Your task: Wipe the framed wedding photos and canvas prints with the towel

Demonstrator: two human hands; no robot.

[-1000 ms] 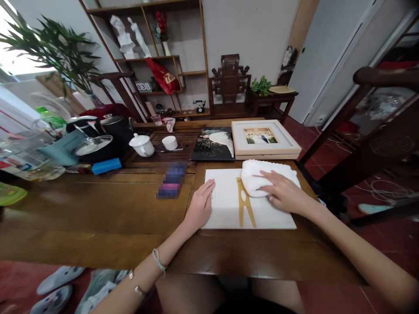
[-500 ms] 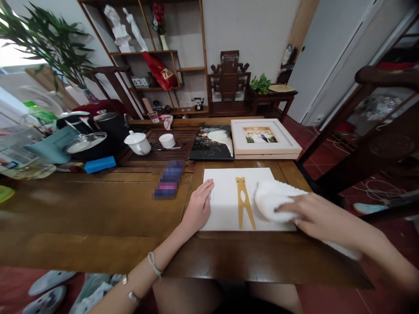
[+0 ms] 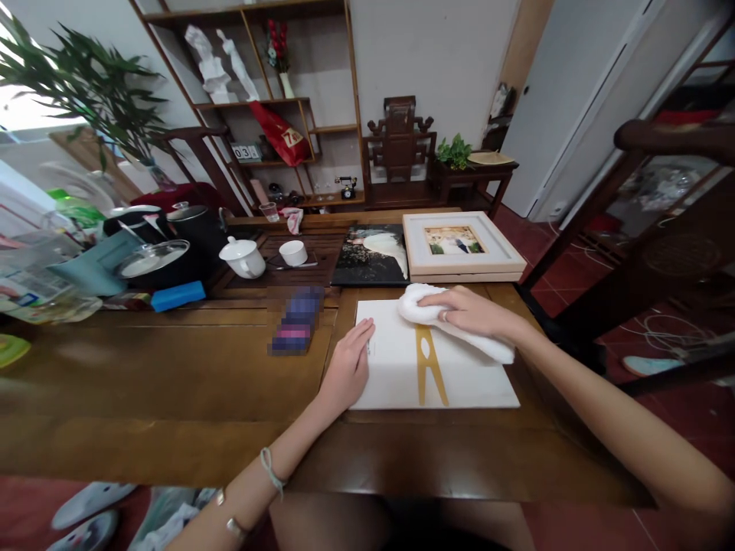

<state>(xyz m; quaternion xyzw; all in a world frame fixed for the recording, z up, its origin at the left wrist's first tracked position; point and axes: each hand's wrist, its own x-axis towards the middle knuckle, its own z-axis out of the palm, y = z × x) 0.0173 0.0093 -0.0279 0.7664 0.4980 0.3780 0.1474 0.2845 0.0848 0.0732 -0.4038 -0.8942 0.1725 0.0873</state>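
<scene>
A white rectangular board [image 3: 390, 379] lies flat on the wooden table in front of me. On its middle is a gold, A-shaped piece [image 3: 426, 371] with an oval hole; its top end is covered by the cloth. My left hand [image 3: 349, 363] rests along the board's left edge with fingers stretched out. In my right hand [image 3: 468, 310] is a bunched white cloth [image 3: 419, 304], pressed on the board's upper right part, its loose end trailing to the right.
Behind the board lie a dark photo panel [image 3: 373, 264] and pale wooden picture frames [image 3: 410, 264], stacked. A blurred-out purple item [image 3: 297, 321] is to the left. Farther left stand a white lidded cup [image 3: 242, 259], a small white bowl [image 3: 293, 253] and a blue block [image 3: 178, 296].
My right hand has moved the white cloth from the board's right side up and left, over the gold piece's top end. My left hand stays in place on the board.
</scene>
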